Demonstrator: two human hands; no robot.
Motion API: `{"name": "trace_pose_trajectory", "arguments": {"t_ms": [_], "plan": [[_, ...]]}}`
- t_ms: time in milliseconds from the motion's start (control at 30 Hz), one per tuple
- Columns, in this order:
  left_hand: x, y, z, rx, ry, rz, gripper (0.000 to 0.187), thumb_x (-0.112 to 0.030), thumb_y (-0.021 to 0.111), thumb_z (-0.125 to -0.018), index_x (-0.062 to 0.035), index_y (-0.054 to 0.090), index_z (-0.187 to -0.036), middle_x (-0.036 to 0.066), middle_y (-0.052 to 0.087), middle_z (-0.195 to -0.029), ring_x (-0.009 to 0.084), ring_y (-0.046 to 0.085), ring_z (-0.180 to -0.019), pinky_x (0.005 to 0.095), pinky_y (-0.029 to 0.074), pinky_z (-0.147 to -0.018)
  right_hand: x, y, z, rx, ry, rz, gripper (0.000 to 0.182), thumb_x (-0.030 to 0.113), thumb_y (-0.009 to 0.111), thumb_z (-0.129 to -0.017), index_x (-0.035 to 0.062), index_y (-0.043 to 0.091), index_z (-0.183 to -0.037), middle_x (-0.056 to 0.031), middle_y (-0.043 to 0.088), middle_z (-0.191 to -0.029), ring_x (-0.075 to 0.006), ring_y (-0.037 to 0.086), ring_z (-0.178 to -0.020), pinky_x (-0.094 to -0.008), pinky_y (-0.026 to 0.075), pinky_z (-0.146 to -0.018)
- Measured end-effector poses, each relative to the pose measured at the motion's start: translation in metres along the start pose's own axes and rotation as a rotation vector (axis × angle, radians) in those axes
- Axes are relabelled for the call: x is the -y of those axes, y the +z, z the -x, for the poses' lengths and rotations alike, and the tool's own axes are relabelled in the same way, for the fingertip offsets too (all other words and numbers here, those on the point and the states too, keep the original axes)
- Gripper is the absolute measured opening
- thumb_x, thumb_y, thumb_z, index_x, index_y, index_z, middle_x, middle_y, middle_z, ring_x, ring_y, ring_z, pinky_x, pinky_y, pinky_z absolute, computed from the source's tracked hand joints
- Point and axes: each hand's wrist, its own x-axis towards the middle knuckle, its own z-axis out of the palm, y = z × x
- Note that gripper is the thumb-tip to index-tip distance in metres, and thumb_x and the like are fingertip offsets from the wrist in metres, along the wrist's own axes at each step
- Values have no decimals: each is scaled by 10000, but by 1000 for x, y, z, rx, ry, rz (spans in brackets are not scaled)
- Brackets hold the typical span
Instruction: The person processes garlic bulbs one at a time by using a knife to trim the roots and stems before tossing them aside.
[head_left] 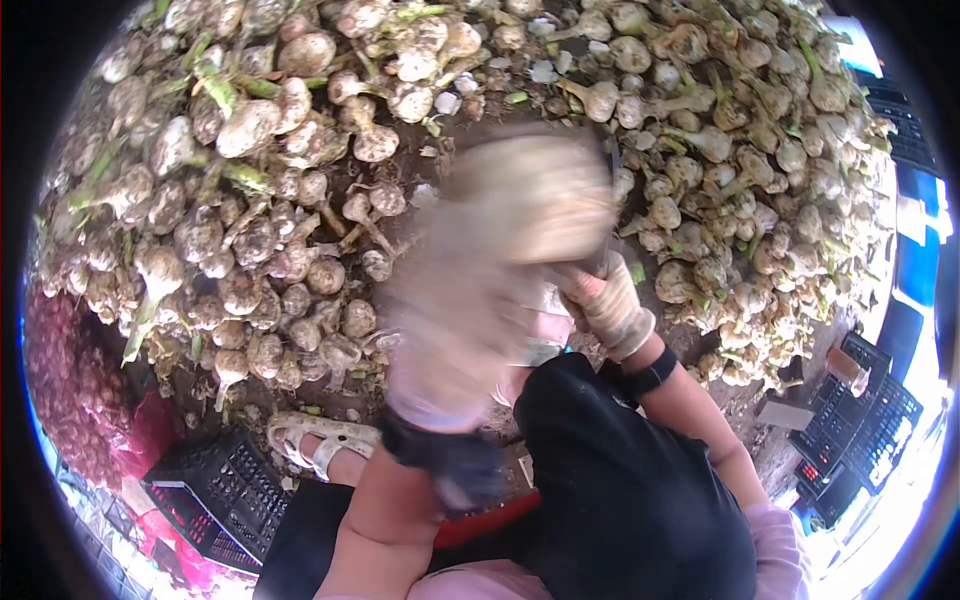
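Observation:
My left hand (pixel 465 285), in a pale glove, is smeared by motion in the middle of the view. Its fingers cannot be made out, nor whether it holds anything in the blurred pale patch at its far end. Close beside it on the right is my right hand (pixel 612 312), in a knitted glove with an orange-pink patch. Those fingers are curled closed; what they grip is hidden behind the blur. Dirty garlic bulbs with stems surround both hands: a left heap (pixel 255 235) and a right heap (pixel 745 180).
Black plastic crates (pixel 225 490) stand at the lower left, near a red mesh sack (pixel 75 390) of bulbs. More black crates (pixel 850 415) are at the right. A white clog (pixel 325 440) on my foot and my black-clad knee (pixel 630 470) lie close below the hands.

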Motion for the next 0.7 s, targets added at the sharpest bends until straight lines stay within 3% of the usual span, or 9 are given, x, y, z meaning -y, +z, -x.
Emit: {"name": "trace_pose_trajectory", "arguments": {"t_ms": [67,133,233,267,333,400,467,533,700], "plan": [[10,3,4,200,106,-253,302,-161,670,-778,-32,565,-1030,103,584,-1036,206,554,-968,345,494,-756,-1,14,9,34,-169,-519,44,94,590,-822,60,615,-832,48,532,-649,-41,455,-566,-212,371,-494],[25,4,-1,419,226,-496,401,-97,728,-719,-54,571,-1085,65,568,-1078,196,533,-1025,324,469,-822,-10,-6,-12,-36,-171,-81,72,136,616,-837,84,604,-789,73,463,-566,-29,383,-472,-202,292,-429],[58,-86,-29,-108,-57,-1020,328,-107,722,-734,-32,572,-1015,107,563,-1062,210,572,-925,339,485,-810,11,-3,5,-34,-41,-5,87,137,621,-835,79,596,-774,84,447,-577,-19,379,-492,-198,292,-435],[81,-127,-30,-102,93,-1433,377,-169,740,-720,-51,568,-1035,155,561,-1068,276,585,-915,368,490,-821,8,-2,5,-57,-30,7,79,126,619,-830,67,598,-782,83,458,-587,-14,385,-509,-197,298,-443],[88,-139,-20,62,-296,-1794,509,-277,759,-662,-98,552,-1092,228,538,-1105,383,566,-980,417,478,-854,-2,-3,3,-78,-10,22,72,115,618,-826,55,600,-790,81,469,-598,-10,390,-526,-196,305,-450],[97,-141,-15,249,-304,-1935,503,-259,733,-701,-142,532,-1148,202,482,-1256,378,512,-1091,443,459,-898,-5,2,-4,29,-85,87,76,99,607,-824,24,606,-841,54,535,-678,-16,444,-602,-200,370,-511],[97,-144,-12,200,-185,-1835,421,-151,728,-706,-88,557,-1085,151,535,-1142,284,554,-999,395,488,-827,-6,6,-3,-27,-102,49,99,103,610,-829,56,563,-756,69,456,-582,-13,382,-484,-193,299,-430],[91,-149,-9,38,-435,-806,312,-73,707,-724,-36,586,-1009,106,550,-1030,197,552,-921,308,481,-771,-8,3,-2,59,-169,322,163,74,596,-788,13,607,-938,5,597,-821,-72,525,-753,-250,460,-684],[44,-99,5,228,-126,-648,217,-29,658,-753,-8,600,-961,77,588,-909,161,564,-792,282,467,-726,10,11,3,109,-312,845,253,204,679,-672,49,614,-862,-153,593,-694,-325,602,-705,-351,483,-651]]}}
